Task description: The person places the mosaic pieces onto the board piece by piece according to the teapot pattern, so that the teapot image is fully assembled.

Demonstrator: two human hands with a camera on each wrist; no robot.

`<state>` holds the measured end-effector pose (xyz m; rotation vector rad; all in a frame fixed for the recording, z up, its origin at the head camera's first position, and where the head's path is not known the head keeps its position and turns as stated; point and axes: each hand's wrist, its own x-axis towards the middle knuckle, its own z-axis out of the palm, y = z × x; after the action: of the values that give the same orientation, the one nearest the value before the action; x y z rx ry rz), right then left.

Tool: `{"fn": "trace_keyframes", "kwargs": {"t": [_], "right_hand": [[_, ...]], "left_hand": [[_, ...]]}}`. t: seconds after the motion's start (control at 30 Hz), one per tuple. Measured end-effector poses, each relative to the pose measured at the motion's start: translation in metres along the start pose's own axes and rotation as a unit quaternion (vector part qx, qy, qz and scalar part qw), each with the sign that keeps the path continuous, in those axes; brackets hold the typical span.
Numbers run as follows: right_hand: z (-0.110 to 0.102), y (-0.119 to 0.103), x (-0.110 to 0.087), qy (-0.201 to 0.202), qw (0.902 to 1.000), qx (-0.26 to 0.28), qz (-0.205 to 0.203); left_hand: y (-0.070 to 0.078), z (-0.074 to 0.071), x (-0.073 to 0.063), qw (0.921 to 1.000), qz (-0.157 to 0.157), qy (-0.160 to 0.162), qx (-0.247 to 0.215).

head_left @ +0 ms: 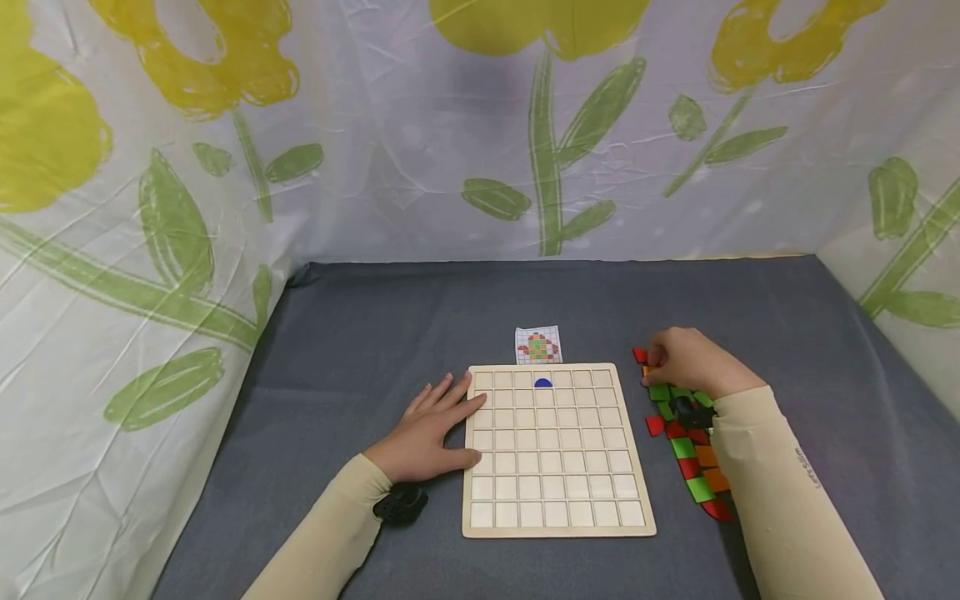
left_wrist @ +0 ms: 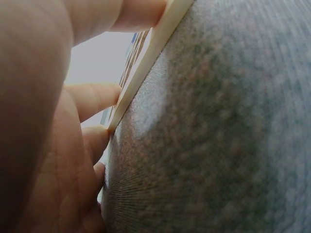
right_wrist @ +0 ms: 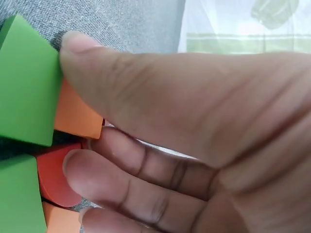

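Observation:
A pale wooden grid board [head_left: 558, 533] lies on the grey cloth, with a blue half-round piece [head_left: 543, 383] in its top row. My left hand [head_left: 429, 429] rests at the board's left edge, fingers spread and fingertips on the rim; the left wrist view shows fingertips against the wooden edge [left_wrist: 141, 73]. Over the far end of the coloured blocks, my right hand [head_left: 693, 360] pinches an orange block [right_wrist: 77, 114] between thumb and fingers. Green blocks [right_wrist: 29, 82] and a red rounded block [right_wrist: 60, 174] lie right beside it. The wrist and sleeve hide part of the pile.
A small printed card [head_left: 538, 345] with a coloured grid pattern lies at the board's far edge. Loose red, green and orange blocks, such as a green block [head_left: 701, 489], run along the board's right. Flower-printed curtains [head_left: 420, 150] enclose the table's back and sides.

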<state>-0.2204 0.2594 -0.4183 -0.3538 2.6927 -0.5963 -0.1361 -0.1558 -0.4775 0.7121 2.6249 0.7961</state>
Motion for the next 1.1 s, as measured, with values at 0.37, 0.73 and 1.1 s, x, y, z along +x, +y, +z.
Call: {"fn": "trace_keyframes", "kwargs": {"t": [0.37, 0.73, 1.1], "right_hand": [[-0.003, -0.003, -0.003, -0.015, 0.9998, 0.012, -0.008], [-0.002, -0.009, -0.001, 0.009, 0.9992, -0.018, -0.034], [0.011, -0.040, 0.001, 0.045, 0.9948, -0.003, -0.092]], "left_hand": [[0.002, -0.001, -0.001, 1.0000, 0.000, -0.003, -0.006], [0.004, -0.001, -0.002, 0.9999, -0.001, -0.002, -0.010], [0.003, -0.002, -0.002, 1.0000, 0.004, 0.000, -0.007]]}}
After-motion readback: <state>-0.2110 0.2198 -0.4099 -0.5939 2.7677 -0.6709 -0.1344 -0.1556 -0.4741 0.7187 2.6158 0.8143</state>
